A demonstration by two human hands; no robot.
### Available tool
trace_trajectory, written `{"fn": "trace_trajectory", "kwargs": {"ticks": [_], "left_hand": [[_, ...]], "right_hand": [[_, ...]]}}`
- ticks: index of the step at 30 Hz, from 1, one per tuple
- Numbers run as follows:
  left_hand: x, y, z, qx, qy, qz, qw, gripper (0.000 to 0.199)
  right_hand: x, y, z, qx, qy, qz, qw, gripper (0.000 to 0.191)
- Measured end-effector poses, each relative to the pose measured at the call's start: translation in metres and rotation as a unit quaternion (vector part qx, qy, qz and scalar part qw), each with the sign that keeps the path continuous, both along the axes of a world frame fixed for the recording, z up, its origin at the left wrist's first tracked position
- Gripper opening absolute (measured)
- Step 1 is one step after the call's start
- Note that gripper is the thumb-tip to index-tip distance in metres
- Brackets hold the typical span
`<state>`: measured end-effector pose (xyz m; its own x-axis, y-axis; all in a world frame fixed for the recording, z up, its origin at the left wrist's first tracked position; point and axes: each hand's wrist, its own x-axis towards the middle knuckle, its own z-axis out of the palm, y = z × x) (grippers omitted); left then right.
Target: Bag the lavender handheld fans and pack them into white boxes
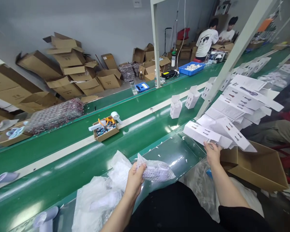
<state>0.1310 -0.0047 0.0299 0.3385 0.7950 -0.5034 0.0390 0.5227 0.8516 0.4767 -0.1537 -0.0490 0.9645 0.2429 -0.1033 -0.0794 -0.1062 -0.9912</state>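
Pouch, near: likely light, slippery; best held mid-body. Left hand: pinching its left end. Right hand: grasping carton, right.

A lavender device at the conveyor's near edge is cropped, wrap in the left hand blurs its contents, and pieces in the far-edge tray are too small to identify.

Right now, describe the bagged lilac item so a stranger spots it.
Start at the long green conveyor. On its near side, the left hand grips the bagged lilac item. Unlike the translucent bags lying beside it, it is held.
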Motion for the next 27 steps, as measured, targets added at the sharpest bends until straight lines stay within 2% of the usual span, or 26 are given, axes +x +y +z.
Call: {"fn": "trace_trajectory", "kwargs": {"ticks": [4, 7, 9, 11, 14, 16, 18, 20, 22, 24, 25, 27], "left_hand": [[-0.018, -0.004, 0.0, 0.014, -0.009, -0.009, 1.0, 0.042], [-0.019, -0.006, 0.012, 0.091, -0.019, -0.031, 0.995, 0.037], [-0.009, -0.005, 0.023, 0.157, -0.029, -0.038, 0.986, 0.032], [0.008, -0.002, 0.032, 0.212, -0.039, -0.04, 0.976, 0.028], [0.039, 0.008, 0.031, 0.306, 0.016, -0.073, 0.949, 0.022], [0.054, 0.014, 0.023, 0.384, 0.088, -0.092, 0.914, 0.016], [0.063, 0.016, 0.016, 0.471, 0.14, -0.097, 0.866, 0.012], [0.072, 0.014, 0.015, 0.566, 0.153, -0.139, 0.798, 0.009], [0.084, 0.008, 0.022, 0.641, 0.155, -0.24, 0.713, 0.008], [0.101, 0.003, 0.037, 0.664, 0.194, -0.337, 0.639, 0.007], [0.111, 0.002, 0.044, 0.654, 0.235, -0.367, 0.619, 0.008], [0.131, 0.0, 0.056, 0.611, 0.337, -0.386, 0.603, 0.012]], "right_hand": [[-0.032, 0.0, 0.004, -0.052, -0.078, 0.039, 0.995, 0.038], [-0.07, 0.003, 0.011, -0.071, -0.134, 0.141, 0.978, 0.031], [-0.098, 0.007, 0.017, -0.076, -0.178, 0.239, 0.951, 0.035], [-0.12, 0.011, 0.022, -0.064, -0.209, 0.331, 0.918, 0.048], [-0.135, 0.019, 0.028, -0.05, -0.241, 0.373, 0.895, 0.059], [-0.134, 0.023, 0.029, -0.064, -0.253, 0.356, 0.897, 0.057], [-0.126, 0.024, 0.028, -0.075, -0.24, 0.351, 0.902, 0.054], [-0.117, 0.02, 0.024, -0.085, -0.221, 0.347, 0.908, 0.056], [-0.11, 0.012, 0.018, -0.113, -0.214, 0.326, 0.914, 0.06], [-0.108, 0.002, 0.01, -0.151, -0.219, 0.308, 0.914, 0.065], [-0.108, -0.003, 0.006, -0.165, -0.223, 0.309, 0.91, 0.066], [-0.113, -0.009, -0.001, -0.182, -0.234, 0.325, 0.898, 0.067]]}}
